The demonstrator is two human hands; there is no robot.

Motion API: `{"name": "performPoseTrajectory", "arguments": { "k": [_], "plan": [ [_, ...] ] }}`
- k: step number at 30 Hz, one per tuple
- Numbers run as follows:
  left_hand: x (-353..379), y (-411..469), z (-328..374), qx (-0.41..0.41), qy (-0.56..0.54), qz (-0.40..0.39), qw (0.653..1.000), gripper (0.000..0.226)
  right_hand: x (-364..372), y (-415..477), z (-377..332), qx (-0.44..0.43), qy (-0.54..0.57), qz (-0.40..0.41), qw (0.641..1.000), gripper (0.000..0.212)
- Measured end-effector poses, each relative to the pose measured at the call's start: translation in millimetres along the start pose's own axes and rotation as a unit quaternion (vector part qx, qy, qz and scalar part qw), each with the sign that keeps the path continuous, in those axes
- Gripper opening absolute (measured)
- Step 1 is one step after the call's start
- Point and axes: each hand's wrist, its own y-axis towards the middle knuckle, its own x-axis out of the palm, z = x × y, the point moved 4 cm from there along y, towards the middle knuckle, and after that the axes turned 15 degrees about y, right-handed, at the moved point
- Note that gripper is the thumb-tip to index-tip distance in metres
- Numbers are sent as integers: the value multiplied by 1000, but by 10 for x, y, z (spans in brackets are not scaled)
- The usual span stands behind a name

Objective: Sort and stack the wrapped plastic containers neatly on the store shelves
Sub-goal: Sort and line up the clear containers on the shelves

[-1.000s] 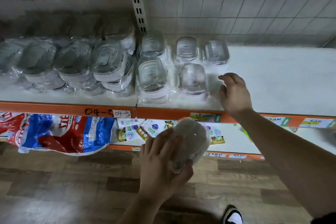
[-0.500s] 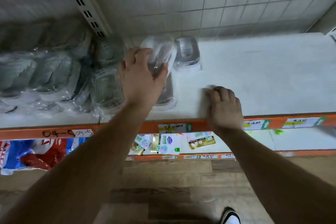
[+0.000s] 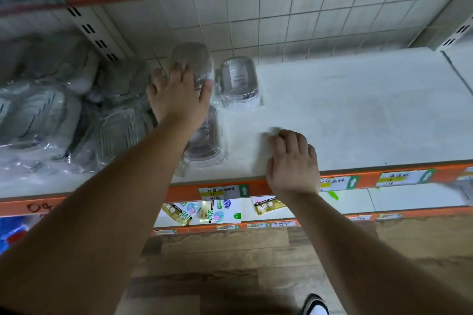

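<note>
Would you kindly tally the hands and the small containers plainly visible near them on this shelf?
Small wrapped containers: 3 (back-left container, back-right container, front container)
Hands: 2 (left hand, right hand)
Total: 5; blurred packs further left uncounted.

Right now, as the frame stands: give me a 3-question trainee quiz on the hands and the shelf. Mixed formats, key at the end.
1. True or false: the right hand is holding a container.
2. Pick one. The left hand lies with fingers spread on:
A) a wrapped container at the back of the shelf
B) a price label
C) a blue bag
3. Fill in: the front rail of the shelf, below the right hand, is coloured ____.

Key
1. False: its curled fingers rest on the shelf and hold nothing.
2. A
3. Orange
</note>
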Motion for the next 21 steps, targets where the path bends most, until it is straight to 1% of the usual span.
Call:
{"name": "performPoseTrajectory", "arguments": {
  "k": [2, 4, 8, 10, 11, 14, 17, 21],
  "plan": [
    [-6, -137, -42, 26, -22, 6, 999, 61, -15, -6, -7, -4, 3, -8, 1000, 45],
    [-71, -386, -56, 63, -48, 38, 996, 57, -23, -1, -13, -1, 13, -28, 1000, 46],
    [-159, -1053, -43, 156, -74, 64, 983, 58, -141, -44, 6, -13, 53, -104, 993, 60],
    [-194, -1344, -50, 180, -72, 63, 979, 55, -301, -147, 3, -9, 55, -130, 990, 51],
    [-236, -1464, -53, 187, -70, 60, 978, 53, -398, -217, 0, -9, 52, -128, 990, 48],
    [-472, -1736, -50, 205, -64, 65, 974, 52, -771, -454, -67, -18, 54, -89, 994, 47],
    [-871, -1946, -68, 225, -66, 98, 967, 48, -1252, -701, -126, -37, 67, -17, 997, 34],
    [-1460, -2209, -78, 265, -105, 138, 949, 46, -1991, -1062, -246, -57, 76, 61, 994, 37]
  ]
}}
